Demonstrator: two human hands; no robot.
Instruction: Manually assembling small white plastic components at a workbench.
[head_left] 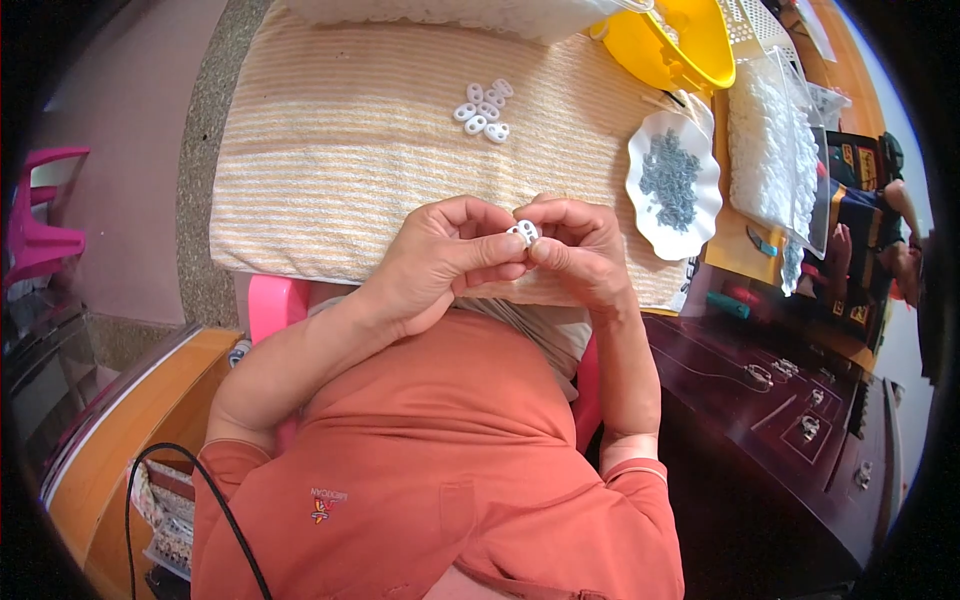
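My left hand (446,250) and my right hand (582,252) meet over the near edge of the towel-covered table. Both are closed, thumbs and fingertips pinching a small white plastic piece (526,231) with dark holes. Fingers cover part of it, so I cannot tell whether it is one piece or two pressed together. Beyond my hands lies a loose cluster of white oval two-hole pieces (476,110) on the striped towel (330,150). Right of my right hand is a white scalloped dish (645,225) holding many small grey-blue parts (672,180).
A yellow container (640,55) stands at the far right, beside a clear box of white pieces (765,150). Another translucent bin (450,12) lines the far edge. On the left is a pink chair (48,225); at the lower right, a dark panelled surface (740,390) bears small metal fittings.
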